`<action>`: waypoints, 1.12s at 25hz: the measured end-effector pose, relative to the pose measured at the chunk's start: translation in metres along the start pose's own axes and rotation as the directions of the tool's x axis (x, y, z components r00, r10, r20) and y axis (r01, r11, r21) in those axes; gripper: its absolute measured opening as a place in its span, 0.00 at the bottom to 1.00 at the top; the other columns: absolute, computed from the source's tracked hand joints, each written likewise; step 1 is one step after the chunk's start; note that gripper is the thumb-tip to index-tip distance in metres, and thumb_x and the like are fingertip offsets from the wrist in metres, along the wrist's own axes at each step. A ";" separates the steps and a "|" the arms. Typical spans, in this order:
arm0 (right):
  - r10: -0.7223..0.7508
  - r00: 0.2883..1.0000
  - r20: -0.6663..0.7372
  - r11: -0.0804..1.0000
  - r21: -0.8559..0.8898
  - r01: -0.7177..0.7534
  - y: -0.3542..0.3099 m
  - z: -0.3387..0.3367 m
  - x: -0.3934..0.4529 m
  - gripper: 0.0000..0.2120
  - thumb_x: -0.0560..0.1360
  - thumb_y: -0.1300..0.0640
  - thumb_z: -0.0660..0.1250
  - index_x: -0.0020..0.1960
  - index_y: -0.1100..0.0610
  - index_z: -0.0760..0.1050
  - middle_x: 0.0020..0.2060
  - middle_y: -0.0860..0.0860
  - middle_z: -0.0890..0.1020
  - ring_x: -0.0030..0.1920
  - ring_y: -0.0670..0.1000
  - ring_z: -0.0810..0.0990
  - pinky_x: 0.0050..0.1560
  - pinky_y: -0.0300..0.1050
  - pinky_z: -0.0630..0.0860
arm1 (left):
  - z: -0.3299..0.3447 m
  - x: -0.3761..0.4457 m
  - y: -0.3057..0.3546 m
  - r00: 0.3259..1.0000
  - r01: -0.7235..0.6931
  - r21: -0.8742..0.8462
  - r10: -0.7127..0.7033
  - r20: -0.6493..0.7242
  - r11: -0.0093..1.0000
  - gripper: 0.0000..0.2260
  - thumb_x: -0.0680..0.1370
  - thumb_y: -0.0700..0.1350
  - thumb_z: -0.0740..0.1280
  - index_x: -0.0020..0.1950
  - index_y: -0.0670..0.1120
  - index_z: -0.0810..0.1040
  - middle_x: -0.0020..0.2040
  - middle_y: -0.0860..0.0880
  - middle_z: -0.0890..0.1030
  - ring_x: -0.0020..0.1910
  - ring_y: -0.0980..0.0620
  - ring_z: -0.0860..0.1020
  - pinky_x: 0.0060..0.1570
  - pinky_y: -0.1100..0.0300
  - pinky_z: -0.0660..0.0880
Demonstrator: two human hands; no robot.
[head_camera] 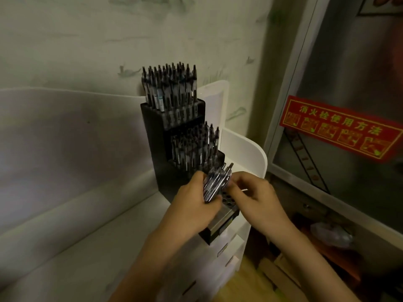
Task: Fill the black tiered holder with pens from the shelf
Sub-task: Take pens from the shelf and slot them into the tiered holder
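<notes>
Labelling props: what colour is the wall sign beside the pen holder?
Red with yellow lettering, the sign in the head view.

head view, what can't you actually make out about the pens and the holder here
- Head view: the lowest tier of the black tiered holder shows a few empty holes; the left hand and its bundle of pens cover the rest.
- Head view: whether the right hand pinches one pen is unclear; its fingertips are blurred.
- Head view: pen print and count are too small and dim.

A stationery shop: stocked pen holder (161, 136), white display shelf (250, 153).
</notes>
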State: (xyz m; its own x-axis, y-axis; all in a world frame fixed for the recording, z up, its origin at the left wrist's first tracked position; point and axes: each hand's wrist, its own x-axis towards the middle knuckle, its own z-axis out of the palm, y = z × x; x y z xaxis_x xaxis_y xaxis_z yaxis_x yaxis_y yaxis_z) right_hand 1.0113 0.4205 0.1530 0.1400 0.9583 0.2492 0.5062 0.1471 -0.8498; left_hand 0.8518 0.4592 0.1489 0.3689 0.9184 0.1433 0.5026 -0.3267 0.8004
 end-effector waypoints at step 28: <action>-0.189 0.982 -0.024 0.980 -0.065 0.187 0.092 0.016 0.074 0.04 0.75 0.57 0.71 0.47 0.49 0.83 0.38 0.32 0.78 0.44 0.33 0.79 0.44 0.21 0.70 | 0.015 0.031 -0.018 0.958 0.210 0.116 -0.181 -0.222 0.971 0.10 0.76 0.57 0.66 0.50 0.55 0.68 0.39 0.58 0.75 0.38 0.69 0.74 0.31 0.74 0.69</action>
State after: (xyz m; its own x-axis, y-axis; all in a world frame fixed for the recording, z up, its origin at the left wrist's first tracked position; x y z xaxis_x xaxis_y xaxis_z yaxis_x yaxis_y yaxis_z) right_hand 1.0546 0.5093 0.0862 0.0628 0.9071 0.4163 0.5773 0.3073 -0.7565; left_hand 0.8657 0.4902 0.1300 0.0890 0.9885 0.1221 0.6558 -0.1504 0.7398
